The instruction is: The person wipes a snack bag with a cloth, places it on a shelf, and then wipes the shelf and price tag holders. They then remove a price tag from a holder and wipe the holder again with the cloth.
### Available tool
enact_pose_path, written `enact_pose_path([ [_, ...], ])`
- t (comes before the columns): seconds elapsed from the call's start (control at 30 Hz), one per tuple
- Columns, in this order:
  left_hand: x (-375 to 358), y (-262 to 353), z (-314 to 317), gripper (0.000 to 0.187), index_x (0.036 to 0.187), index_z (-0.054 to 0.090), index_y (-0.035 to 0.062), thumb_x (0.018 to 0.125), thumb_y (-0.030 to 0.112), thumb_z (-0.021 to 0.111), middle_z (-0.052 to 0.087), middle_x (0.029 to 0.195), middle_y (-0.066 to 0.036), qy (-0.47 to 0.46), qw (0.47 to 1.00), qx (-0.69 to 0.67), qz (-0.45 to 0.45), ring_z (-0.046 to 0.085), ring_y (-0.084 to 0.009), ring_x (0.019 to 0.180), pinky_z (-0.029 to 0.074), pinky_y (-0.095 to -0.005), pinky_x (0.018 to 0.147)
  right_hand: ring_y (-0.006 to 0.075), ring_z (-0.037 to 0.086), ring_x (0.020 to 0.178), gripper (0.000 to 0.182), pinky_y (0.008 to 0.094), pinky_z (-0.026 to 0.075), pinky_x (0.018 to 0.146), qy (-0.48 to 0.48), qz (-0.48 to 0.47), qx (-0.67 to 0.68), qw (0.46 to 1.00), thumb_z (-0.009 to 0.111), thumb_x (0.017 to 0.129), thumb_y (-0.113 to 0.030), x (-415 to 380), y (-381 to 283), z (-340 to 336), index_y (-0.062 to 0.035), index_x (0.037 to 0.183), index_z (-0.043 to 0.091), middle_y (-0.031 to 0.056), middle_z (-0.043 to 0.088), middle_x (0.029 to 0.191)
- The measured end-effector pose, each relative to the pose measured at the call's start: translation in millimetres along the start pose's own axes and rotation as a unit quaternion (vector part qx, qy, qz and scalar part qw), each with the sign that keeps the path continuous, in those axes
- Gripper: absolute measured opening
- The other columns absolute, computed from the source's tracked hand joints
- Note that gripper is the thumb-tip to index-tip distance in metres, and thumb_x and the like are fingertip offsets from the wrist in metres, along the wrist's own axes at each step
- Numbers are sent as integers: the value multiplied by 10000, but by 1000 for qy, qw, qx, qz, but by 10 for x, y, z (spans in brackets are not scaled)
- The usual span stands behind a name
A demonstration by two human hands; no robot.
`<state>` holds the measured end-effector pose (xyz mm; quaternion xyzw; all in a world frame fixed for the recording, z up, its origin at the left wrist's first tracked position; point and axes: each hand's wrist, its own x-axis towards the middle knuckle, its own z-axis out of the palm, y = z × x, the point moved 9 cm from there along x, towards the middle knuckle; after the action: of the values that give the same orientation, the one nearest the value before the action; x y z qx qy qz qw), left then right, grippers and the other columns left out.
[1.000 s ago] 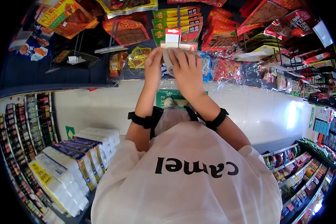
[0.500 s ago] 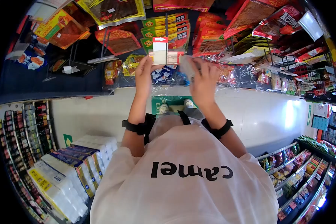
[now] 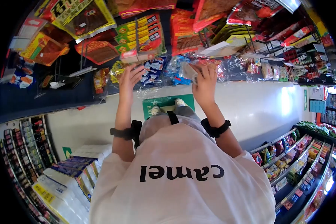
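Note:
My left hand (image 3: 129,80) is raised just below a price label holder (image 3: 134,58) at the end of a hook, its fingers apart and slightly curled with nothing in them. Behind that holder hang green and yellow snack packets (image 3: 140,35). A crumpled greyish-white cloth (image 3: 189,72) is gripped in my right hand (image 3: 206,82), over the shelf's front edge. Between both hands lie small blue-and-white packets (image 3: 153,69) and bright blue wrapped packets (image 3: 176,69) with clear plastic film.
Red packets (image 3: 184,35) hang right of the green ones, and more bags on hooks stretch along the shelf. Behind me at left stand stacked white paper packs (image 3: 63,186); snack racks (image 3: 287,164) are at right. A green floor mat (image 3: 149,106) lies under my feet.
My left hand has let go of the price label holder, which now tilts, and its fingers have opened. My right hand with the cloth has moved away from the label. The view has shifted to the right.

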<state>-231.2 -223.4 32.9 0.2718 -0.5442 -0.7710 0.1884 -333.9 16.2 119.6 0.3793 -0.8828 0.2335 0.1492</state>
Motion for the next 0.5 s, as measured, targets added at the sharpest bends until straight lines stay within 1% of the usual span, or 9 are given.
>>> enact_pose_path([
  [0.07,-41,-382,90,469,1250,482,20,983,389,372,608,1188,-129,-49,984,62,-159,587,-204,1095,425,-309,914,293,466,1020,579,433,345,872,12,22,-5,1000,617,597,-14,-107,214,-118,-84,1170,574,93,506,1109],
  [0.13,-97,-435,326,481,1250,482,18,971,400,395,605,1196,-127,-101,975,111,-166,583,-209,1104,411,-299,934,305,475,1000,564,431,352,881,39,56,44,997,612,616,-20,-203,430,-219,-60,1176,562,105,518,1098],
  [0.2,-119,-466,783,474,1267,473,20,962,381,440,608,1189,-114,-220,952,156,-143,571,-203,1116,402,-291,943,352,501,1002,558,452,388,887,51,61,70,994,609,652,-29,-272,550,-241,-22,1203,520,157,528,1121],
  [0.23,-104,-504,955,474,1267,473,20,962,381,440,608,1189,-114,-221,951,158,-146,571,-203,1116,402,-291,943,379,510,1009,559,461,404,883,79,97,120,985,607,669,-35,-316,649,-264,-8,1216,494,188,526,1134],
  [0.3,4,-309,1381,479,1289,455,18,947,350,500,612,1167,-96,-203,967,152,13,555,-192,1127,402,-280,929,406,518,1017,562,469,421,878,106,135,169,971,604,685,-40,-373,759,-292,6,1228,467,218,525,1147],
  [0.33,60,-349,1586,479,1289,455,18,947,350,500,612,1167,-96,-204,967,152,11,555,-192,1127,402,-280,929,422,517,1025,561,481,424,881,108,140,176,968,600,696,-40,-353,763,-328,19,1233,446,239,519,1152],
  [0.4,133,-72,1768,354,1180,524,-8,943,255,538,647,1036,-88,-101,967,150,179,603,-177,995,426,-276,890,438,516,1034,562,492,427,884,105,150,184,966,596,708,-39,-321,783,-378,31,1238,424,259,514,1157],
  [0.47,114,-14,1925,327,1142,546,-7,946,254,532,647,994,-71,-102,973,156,138,597,-152,957,430,-266,861,431,503,1052,583,483,417,900,140,29,115,983,591,699,-29,-196,600,-544,20,1254,420,243,505,1179],
  [0.5,119,-50,1975,306,1105,568,-7,950,253,527,647,951,-54,-102,977,159,104,591,-128,920,434,-255,832,393,495,1052,611,454,415,887,134,22,128,982,612,661,-30,-144,586,-566,-21,1253,460,197,502,1198],
])
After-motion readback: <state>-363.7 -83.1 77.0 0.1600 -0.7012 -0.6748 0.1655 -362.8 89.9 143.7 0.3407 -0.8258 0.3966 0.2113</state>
